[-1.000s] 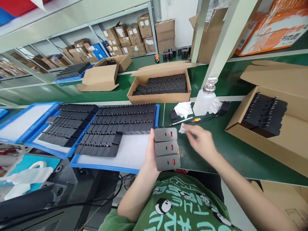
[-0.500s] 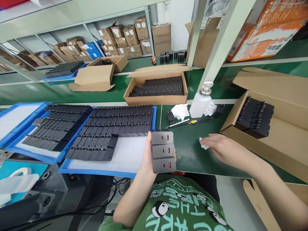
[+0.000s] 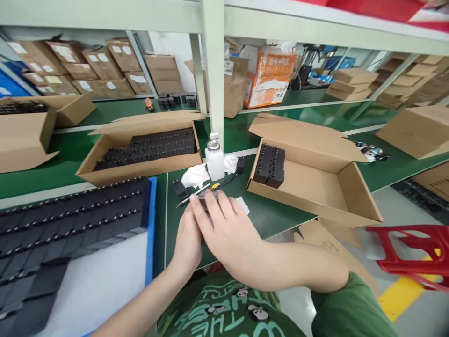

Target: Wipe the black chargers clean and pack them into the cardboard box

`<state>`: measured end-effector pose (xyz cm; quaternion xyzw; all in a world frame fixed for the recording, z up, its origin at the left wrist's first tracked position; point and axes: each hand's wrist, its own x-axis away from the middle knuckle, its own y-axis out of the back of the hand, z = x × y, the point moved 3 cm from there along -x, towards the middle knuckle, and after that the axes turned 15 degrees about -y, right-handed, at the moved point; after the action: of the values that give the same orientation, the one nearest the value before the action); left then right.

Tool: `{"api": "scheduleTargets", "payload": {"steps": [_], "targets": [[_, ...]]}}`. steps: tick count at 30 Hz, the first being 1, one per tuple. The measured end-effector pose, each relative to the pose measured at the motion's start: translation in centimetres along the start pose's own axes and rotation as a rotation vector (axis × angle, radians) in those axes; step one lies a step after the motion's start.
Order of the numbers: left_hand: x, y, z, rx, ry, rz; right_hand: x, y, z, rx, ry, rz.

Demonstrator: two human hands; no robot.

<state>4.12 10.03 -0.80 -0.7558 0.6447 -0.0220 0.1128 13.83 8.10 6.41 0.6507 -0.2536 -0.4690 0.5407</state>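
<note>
The green table (image 3: 273,210) fills the mid of the frame. My view has swung to the right since a sec ago. Now the big open box (image 3: 317,199) sits at mid right, w/ a few black blocks (image 3: 269,164) in its far left corner. The rest of its floor is bare.

The blue tray (image 3: 151,220) is at the lower left, packed w/ black parts (image 3: 70,220). Its edge is just beside my left wrist. A red stool (image 3: 410,252) stands off the table at lower right.

My right hand (image 3: 228,234) has left the wipe (image 3: 243,205) flat on the table and come over. It now lies on top of the grey stack (image 3: 206,202), fingers out flat and a bit spread. My left hand (image 3: 187,241) is curled round the stack from the left side. So both hands are on it, and it is nearly all hid. Just a dark bit shows by my fingertips.

Room: bare green strip btwn my hands and the box. Behind my fingers it's tight: bottle (image 3: 214,159), white cloth (image 3: 195,175), thin tools (image 3: 192,196). The table edge is right under my wrists.
</note>
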Motion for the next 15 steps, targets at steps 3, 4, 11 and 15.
{"api": "scheduleTargets", "payload": {"steps": [3, 4, 11, 15], "targets": [[-2.0, -3.5, -1.0, -0.104, -0.091, 0.170, 0.0, 1.0, -5.0, -0.025, -0.170, 0.065], [-2.7, -4.8, -1.4, -0.144, -0.117, 0.253, 0.1, 1.5, -7.3, -0.105, -0.212, 0.077], [-6.4, -10.8, -0.7, -0.607, -0.434, 0.699, 0.6, 0.4, -30.2, -0.535, -0.821, 0.076], [-6.8, -12.2, 2.4, -0.839, -0.569, 0.787, 0.0, -4.1, -37.3, -0.617, -0.897, 0.133]]}}
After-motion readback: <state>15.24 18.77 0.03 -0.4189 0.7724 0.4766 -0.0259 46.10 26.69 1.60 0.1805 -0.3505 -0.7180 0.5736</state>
